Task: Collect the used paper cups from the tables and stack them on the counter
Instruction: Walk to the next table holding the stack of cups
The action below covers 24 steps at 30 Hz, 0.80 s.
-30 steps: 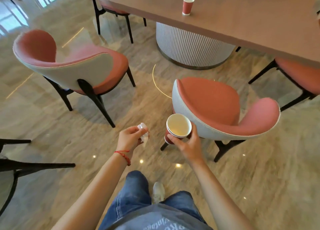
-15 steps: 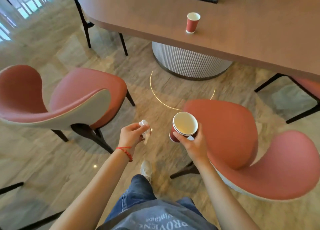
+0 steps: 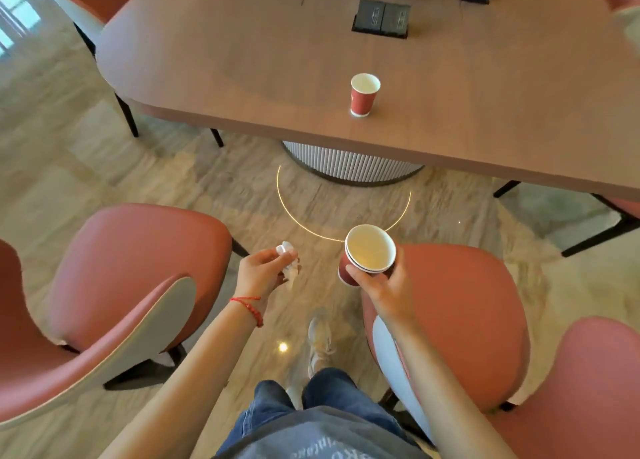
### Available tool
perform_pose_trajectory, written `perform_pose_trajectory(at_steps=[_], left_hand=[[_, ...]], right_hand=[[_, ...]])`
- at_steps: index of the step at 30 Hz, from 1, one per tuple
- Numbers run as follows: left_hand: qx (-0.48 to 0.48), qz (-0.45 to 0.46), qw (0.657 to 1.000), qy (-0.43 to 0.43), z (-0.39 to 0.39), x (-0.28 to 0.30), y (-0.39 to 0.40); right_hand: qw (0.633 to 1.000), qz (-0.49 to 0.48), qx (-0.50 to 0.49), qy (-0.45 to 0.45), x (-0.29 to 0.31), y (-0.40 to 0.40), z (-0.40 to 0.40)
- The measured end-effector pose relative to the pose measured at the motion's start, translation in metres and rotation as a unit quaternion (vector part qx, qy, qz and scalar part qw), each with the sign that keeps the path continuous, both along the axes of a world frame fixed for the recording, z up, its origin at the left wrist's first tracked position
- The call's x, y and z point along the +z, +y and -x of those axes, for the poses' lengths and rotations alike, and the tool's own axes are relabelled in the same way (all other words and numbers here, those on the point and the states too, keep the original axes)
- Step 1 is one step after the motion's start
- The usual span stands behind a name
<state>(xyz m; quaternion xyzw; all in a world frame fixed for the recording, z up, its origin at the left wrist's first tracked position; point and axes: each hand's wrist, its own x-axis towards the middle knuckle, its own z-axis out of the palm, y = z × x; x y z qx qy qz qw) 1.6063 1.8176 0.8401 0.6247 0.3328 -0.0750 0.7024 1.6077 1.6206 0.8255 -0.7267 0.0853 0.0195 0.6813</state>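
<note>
Behind the right hand [image 3: 384, 287], nested cups [image 3: 367, 256] partly hide.

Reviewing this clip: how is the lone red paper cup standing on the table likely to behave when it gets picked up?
The red paper cup looks empty inside, so it is probably very light. It stands upright, tall on a narrower base, so a sideways nudge could tip it. Its thin paper wall would likely dent under a hard squeeze.

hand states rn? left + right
Left hand: holding a crumpled tissue.
Right hand: holding nested red cups.
</note>
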Motion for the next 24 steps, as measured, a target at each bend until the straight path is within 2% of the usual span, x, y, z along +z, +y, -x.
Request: perform_pose_trajectory(at_steps=[8, 13, 24], left_hand=[[-0.030, -0.018, 0.999, -0.017, -0.122, 0.015, -0.010], [-0.017, -0.003, 1.000, -0.023, -0.172, 0.021, -0.012], [-0.105, -0.015, 0.994, -0.030, -0.343, 0.017, -0.012]], right_hand=[[1.000, 0.014, 0.004, -0.011, 0.014, -0.009, -0.118], [1.000, 0.023, -0.004, -0.010, 0.019, -0.012, -0.170], [0.997, -0.008, -0.070, -0.017, 0.019, -0.004, -0.305]])
